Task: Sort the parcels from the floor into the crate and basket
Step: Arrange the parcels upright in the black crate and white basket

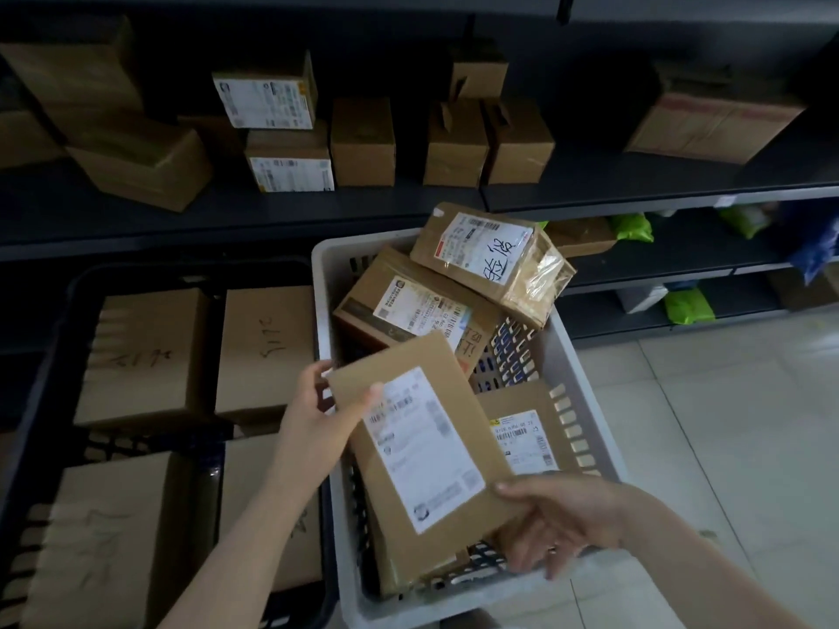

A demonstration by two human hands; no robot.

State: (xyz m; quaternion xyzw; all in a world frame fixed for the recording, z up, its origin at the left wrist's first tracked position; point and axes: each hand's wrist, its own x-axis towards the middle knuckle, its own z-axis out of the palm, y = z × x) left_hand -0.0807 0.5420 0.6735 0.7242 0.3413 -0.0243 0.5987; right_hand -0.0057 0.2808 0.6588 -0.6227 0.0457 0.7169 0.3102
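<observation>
Head view.

A: What is on the left?

B: A black crate (181, 269). It has brown boxes (145, 351) in it, lying flat, with pen marks on top.

A: And next to it?

B: The left hand (313, 406). It holds the far corner of a flat brown parcel (422, 447). The thumb is on top and the fingers are under it.

A: Where is the parcel?

B: In the air, over the near part of the white basket (324, 311). It is tilted, and its white label faces up.

A: What is in the basket?

B: More parcels. A big one (408, 306) lies in the middle. One with black writing (490, 256) leans on the far rim. One with a small label (522, 438) lies at the right side.

A: And the other hand?

B: The right hand (554, 519) grips the near corner of the held parcel, thumb on top, fingers below.

A: Behind all that?

B: Dark shelves (590, 197) with boxes. Green bags (631, 227) sit low on the right.
</observation>
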